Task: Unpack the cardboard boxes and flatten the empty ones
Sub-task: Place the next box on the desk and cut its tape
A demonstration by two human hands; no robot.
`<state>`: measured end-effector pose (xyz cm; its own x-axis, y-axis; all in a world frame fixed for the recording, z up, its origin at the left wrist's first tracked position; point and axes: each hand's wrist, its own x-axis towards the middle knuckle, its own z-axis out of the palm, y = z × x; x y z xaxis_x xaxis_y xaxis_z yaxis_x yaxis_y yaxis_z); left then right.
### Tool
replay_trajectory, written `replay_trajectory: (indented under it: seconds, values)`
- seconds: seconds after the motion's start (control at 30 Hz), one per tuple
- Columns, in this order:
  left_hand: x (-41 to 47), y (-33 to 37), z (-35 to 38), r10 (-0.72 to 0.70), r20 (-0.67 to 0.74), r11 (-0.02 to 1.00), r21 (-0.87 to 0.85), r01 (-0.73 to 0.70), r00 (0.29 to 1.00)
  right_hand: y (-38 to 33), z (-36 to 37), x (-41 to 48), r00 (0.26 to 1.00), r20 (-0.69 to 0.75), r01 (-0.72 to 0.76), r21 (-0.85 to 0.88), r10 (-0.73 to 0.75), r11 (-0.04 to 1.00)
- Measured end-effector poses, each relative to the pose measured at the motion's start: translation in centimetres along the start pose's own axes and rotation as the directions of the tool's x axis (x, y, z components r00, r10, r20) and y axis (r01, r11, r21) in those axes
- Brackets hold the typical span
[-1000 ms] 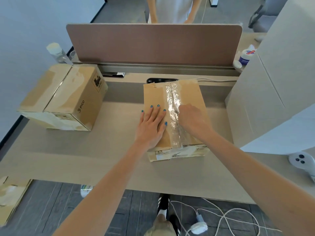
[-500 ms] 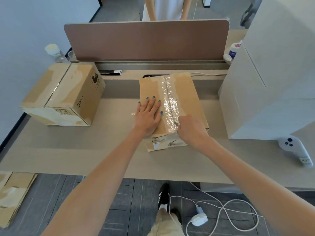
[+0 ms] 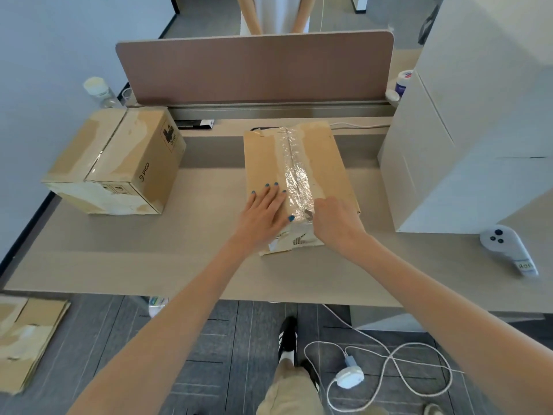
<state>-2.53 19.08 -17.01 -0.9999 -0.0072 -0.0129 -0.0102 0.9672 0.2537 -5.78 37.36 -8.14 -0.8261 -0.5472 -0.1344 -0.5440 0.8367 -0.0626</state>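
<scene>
The box (image 3: 326,163) is set at centre frame on the desk (image 3: 194,250). Its top is pressed by the left hand (image 3: 264,211), fingers straight and slightly apart. The right hand (image 3: 335,223) is curled at the lower end of the tape (image 3: 296,169); whether anything is clamped cannot be told.

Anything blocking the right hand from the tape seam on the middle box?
Nothing visible does. The right hand is at the near end of the tape seam on the middle box. The left hand lies flat on the box top to the left of the seam, not across it.
</scene>
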Motion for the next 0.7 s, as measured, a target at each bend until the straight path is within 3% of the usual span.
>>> replay_trajectory:
  seconds: [0.13,0.5,0.7]
  values:
    - [-1.7,-0.1,1.2,0.038,-0.020,0.996,0.082,-0.036,0.999,0.7,0.0,-0.3,0.995,-0.075,-0.059,0.134,0.069,0.989]
    - [-1.6,-0.7,2.3,0.067,-0.136,0.985,0.166,-0.044,0.988,0.9,0.7,1.2,1.000,-0.005,-0.020,0.155,0.021,0.988]
    - [-1.5,-0.5,2.4,0.043,-0.128,0.980,0.200,-0.017,0.991,1.0,-0.4,1.7,0.997,0.054,0.045,0.156,-0.054,0.987]
